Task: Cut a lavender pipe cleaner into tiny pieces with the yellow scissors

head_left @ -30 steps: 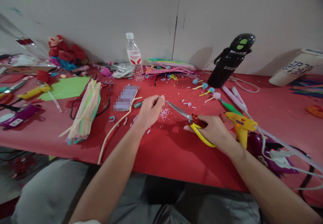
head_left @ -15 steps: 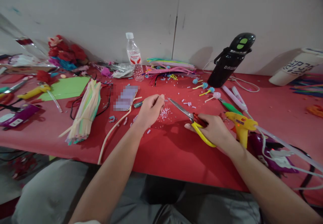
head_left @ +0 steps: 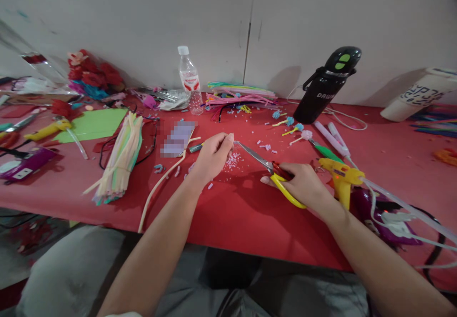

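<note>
a first-person view down onto a red craft table (head_left: 235, 222) set against a pale wall. two bare forearms reach in from the bottom edge.

the left hand (head_left: 211, 157) sits near the middle of the table, curled closed, with thumb and fingertips pinched on a thin pale strip (head_left: 231, 141) that barely pokes out to the right; it is too small to say what it is made of. the right hand (head_left: 303, 184) is closed through the yellow handles of a pair of scissors (head_left: 266, 167), whose metal blades point up and left toward the pinched strip. the blade tips lie right at the strip's end; whether they are parted or closed on it cannot be told.

just below the blade tips, between the two hands, lies a small heap of pale pink snippings (head_left: 233, 161), and more bits are scattered across the red surface behind.

judging by this, the work in hand is snipping short pieces off the strip. the next cut would call for the left fingers to feed a little more of it out and for the blades to close squarely across it, clear of the fingertips.

around the hands: a bundle of pastel straws (head_left: 121, 157) to the left, a long cream stick (head_left: 160, 183) beside the left wrist, a yellow glue gun (head_left: 341, 176) just right of the right hand, a black flask (head_left: 326, 86) and a clear plastic bottle (head_left: 189, 79) near the wall, and a pile of coloured pipe cleaners (head_left: 241, 95) between them.
</note>
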Motion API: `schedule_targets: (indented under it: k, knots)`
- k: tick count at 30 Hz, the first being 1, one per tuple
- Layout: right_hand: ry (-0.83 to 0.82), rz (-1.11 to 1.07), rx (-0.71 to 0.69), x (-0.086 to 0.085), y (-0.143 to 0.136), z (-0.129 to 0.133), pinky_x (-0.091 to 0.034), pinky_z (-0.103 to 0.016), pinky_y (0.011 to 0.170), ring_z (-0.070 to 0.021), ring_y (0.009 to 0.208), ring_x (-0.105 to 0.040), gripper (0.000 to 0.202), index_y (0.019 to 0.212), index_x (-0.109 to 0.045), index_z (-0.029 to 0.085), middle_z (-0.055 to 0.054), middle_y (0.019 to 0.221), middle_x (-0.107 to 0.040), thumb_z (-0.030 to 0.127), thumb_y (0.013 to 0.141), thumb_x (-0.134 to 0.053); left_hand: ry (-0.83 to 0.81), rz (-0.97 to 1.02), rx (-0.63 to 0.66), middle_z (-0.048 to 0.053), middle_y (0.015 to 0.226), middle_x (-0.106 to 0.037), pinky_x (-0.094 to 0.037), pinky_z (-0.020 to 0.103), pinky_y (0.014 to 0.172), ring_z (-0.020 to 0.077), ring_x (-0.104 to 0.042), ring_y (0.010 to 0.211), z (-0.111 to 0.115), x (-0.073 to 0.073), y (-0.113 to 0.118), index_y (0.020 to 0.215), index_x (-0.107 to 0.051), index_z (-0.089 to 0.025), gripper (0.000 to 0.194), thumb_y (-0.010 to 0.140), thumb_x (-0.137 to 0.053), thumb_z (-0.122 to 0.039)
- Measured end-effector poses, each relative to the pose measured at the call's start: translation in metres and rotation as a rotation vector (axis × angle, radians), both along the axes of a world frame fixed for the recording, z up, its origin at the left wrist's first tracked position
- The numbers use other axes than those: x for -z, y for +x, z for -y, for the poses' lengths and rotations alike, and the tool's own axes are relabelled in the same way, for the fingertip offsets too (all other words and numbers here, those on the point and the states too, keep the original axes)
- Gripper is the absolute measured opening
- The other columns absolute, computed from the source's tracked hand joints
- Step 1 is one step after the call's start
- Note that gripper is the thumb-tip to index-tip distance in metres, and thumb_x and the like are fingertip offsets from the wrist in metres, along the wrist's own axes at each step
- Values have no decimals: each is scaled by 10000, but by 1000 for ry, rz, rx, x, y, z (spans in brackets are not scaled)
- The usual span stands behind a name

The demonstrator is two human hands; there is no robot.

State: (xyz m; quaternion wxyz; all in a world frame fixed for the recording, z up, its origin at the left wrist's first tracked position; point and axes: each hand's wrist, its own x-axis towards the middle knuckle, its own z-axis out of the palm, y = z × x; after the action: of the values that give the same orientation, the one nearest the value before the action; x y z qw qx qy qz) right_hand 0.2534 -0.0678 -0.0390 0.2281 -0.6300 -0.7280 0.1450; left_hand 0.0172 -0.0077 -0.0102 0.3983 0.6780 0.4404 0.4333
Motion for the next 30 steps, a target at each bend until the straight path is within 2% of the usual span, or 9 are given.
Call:
schedule_targets:
  k: [10,15,30]
  knots:
    - [-71,-40,-16,-4,-1,2,-213,-208,438,-88,541,-221,534,568,-333,186,55,544,-272,597,704,-645,78,-80,8,-4,616,-520,-364,217,535,81,-460,539,-2,-1,-3,706,-517,-162,352,934,-416,-410]
    - [-98,-52,-19,-7,-2,3,-215,-209,439,-86,540,-211,543,566,-332,186,56,550,-268,610,699,-644,126,-105,15,-7,621,-513,-371,213,557,81,-454,554,-2,0,-3,705,-519,-160,334,934,-425,-383]
    - [-89,-40,-33,-5,0,1,-218,-212,440,-89,550,-203,562,555,-335,179,49,550,-263,637,705,-624,98,-99,15,4,640,-533,-378,211,565,89,-473,565,-2,-1,-3,718,-524,-163,321,926,-427,-389]
